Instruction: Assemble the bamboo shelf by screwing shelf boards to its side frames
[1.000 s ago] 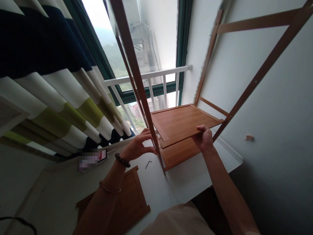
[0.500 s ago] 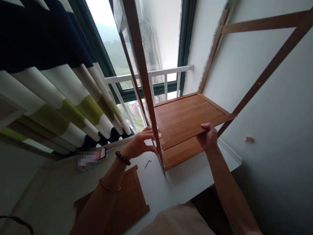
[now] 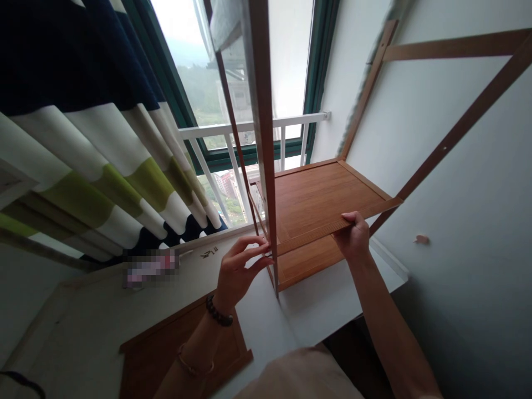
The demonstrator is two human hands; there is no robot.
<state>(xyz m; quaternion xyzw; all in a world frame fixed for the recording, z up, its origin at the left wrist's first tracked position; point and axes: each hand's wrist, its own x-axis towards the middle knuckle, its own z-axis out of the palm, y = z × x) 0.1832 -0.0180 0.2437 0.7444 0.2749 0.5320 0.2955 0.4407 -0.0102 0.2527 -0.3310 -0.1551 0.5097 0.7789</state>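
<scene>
My right hand grips the front edge of a brown wooden shelf board, thumb on top and fingers beneath. That board lies between the upright posts of a wooden rack. My left hand is at the near left post, level with the board's front corner. Its thumb and fingertips are pinched at the post's outer face around a small dark bolt-like piece, mostly hidden by the fingers. Below the board sits a lower wooden shelf.
The rack stands on a white surface. A loose wooden panel lies at lower left, partly under my left arm. Several small bolts lie near the window ledge. A white railing and striped curtain are behind.
My left hand has turned and its fingertips have closed at the post's outer face. The near left post has shifted right in view. The hex key on the surface is now hidden.
</scene>
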